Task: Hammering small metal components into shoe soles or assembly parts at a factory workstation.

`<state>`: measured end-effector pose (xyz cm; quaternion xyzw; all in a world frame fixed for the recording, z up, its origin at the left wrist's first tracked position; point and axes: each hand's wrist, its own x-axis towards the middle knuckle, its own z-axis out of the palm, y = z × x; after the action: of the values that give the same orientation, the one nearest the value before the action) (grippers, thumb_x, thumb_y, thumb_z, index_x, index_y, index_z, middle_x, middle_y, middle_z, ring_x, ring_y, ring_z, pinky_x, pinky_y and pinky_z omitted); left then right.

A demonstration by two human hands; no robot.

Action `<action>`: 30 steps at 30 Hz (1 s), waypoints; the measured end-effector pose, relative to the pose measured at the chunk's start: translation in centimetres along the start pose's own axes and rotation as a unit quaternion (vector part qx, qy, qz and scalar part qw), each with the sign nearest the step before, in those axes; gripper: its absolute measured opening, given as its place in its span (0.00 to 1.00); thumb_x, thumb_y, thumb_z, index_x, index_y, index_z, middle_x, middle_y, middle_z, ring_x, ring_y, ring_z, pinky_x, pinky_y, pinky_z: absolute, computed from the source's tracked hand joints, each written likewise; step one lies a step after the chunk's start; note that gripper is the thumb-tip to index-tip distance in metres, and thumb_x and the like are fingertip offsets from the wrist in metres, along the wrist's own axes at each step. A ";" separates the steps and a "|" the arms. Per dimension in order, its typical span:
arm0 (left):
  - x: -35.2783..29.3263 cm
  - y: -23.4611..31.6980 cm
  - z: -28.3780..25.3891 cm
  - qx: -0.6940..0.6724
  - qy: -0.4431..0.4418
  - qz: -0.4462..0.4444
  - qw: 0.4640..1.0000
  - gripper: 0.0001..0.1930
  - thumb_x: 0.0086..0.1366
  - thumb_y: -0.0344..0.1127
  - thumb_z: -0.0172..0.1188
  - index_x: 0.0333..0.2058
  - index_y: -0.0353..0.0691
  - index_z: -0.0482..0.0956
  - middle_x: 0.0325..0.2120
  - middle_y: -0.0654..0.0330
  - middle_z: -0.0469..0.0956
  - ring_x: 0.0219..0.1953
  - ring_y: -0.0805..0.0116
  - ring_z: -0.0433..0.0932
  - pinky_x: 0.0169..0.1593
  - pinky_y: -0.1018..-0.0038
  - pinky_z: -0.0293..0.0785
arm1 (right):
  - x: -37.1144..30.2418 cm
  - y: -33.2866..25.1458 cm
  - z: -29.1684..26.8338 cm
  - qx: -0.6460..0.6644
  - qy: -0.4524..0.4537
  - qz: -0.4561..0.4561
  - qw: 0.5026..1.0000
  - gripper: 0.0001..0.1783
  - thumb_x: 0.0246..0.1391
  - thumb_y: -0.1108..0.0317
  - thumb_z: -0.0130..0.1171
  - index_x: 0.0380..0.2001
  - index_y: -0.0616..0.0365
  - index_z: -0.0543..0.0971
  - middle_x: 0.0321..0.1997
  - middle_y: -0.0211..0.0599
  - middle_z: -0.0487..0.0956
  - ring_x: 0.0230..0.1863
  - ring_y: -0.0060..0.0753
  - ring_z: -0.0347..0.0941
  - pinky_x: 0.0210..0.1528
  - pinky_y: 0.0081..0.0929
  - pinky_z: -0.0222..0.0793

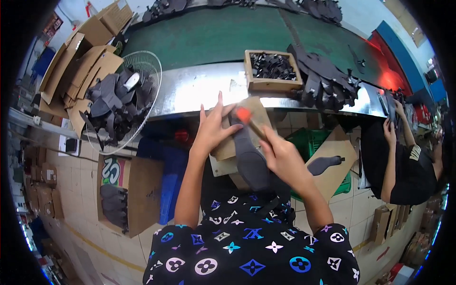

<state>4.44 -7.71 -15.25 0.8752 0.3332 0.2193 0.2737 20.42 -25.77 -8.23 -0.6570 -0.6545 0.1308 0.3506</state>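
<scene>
A dark grey shoe sole (251, 161) lies lengthwise in front of me, its far end on a tan board (260, 113) and its wide end toward my lap. My left hand (214, 129) is open, fingers spread, with the thumb against the sole's far end. My right hand (286, 157) is closed round the handle of a hammer (243, 114). Its orange head is blurred and sits over the sole's far end, close to my left fingertips. Whatever lies beneath the hammer head is hidden.
On the metal bench edge (190, 88) stand a wooden box (274, 86) of small black parts and a pile of dark soles (327, 80). A wire basket (156, 90) of soles is left. Another sole (324, 165) lies on cardboard over a green crate (306, 142). A co-worker (403, 166) sits right.
</scene>
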 end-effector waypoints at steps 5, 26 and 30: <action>-0.7 -1.4 -0.3 -0.007 -0.026 -0.040 0.999 0.57 0.55 0.59 0.67 0.72 0.38 0.43 0.62 0.64 0.72 0.71 0.59 0.57 0.70 0.38 0.22 | 1.4 -4.2 -4.4 0.049 0.108 -0.077 0.990 0.18 0.63 0.76 0.53 0.55 0.70 0.71 0.35 0.50 0.80 0.31 0.43 0.79 0.35 0.32 0.73; -10.3 12.4 -7.2 -0.521 -0.159 -0.117 0.830 0.11 0.67 0.33 0.59 0.34 0.28 0.83 0.28 0.60 0.82 0.30 0.78 0.74 0.37 0.79 0.69 | 2.9 1.9 0.6 -0.169 -0.118 -0.099 0.973 0.21 0.60 0.67 0.58 0.57 0.57 0.75 0.49 0.40 0.79 0.46 0.46 0.76 0.43 0.35 0.73; -10.3 12.6 -8.0 -0.579 -0.264 -0.128 0.760 0.11 0.68 0.33 0.60 0.39 0.28 0.83 0.34 0.57 0.84 0.36 0.79 0.76 0.41 0.79 0.71 | 3.1 -0.7 -4.4 0.157 -0.167 -0.193 0.954 0.18 0.58 0.63 0.61 0.48 0.63 0.80 0.46 0.45 0.81 0.42 0.48 0.77 0.46 0.38 0.72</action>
<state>-1.29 -20.25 -3.43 0.5221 0.1663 0.0934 0.8313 23.01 -24.19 -3.71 -0.4235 -0.7891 0.2697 0.3539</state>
